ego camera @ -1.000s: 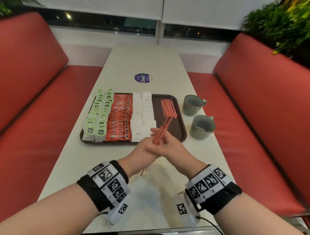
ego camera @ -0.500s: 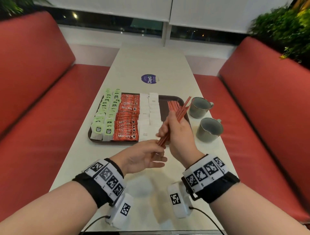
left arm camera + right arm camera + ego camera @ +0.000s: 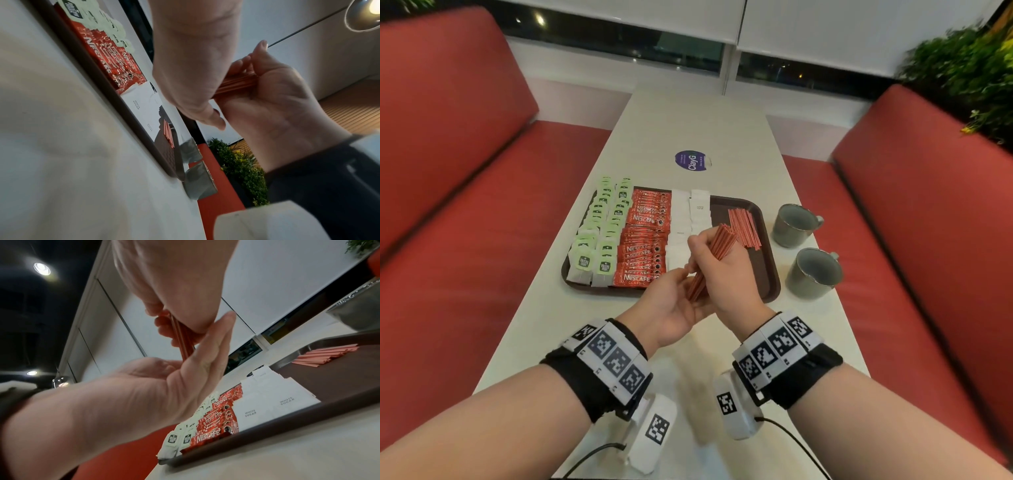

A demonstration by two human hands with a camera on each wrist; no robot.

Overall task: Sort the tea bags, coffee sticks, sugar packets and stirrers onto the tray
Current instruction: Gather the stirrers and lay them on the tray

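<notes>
Above the tray's (image 3: 770, 274) near rim, the right hand (image 3: 726, 274) grips a tilted bundle of stirrers (image 3: 714, 260); the left hand (image 3: 671, 305), palm up and flat, touches its lower end. Bare tray floor lies beside the laid stirrers (image 3: 744, 228).

table (image 3: 698, 130) | on it: tray (image 3: 768, 274), two mugs (image 3: 813, 270), sticker (image 3: 690, 160)

in front of me: "nescafé classic" on the red coffee sticks (image 3: 642, 260); "white sugar" on the white sugar packets (image 3: 269, 404); "clayg" on the round purple sticker (image 3: 691, 160) on my table (image 3: 698, 123). tea bag (image 3: 582, 262) tag print unreadable.
</notes>
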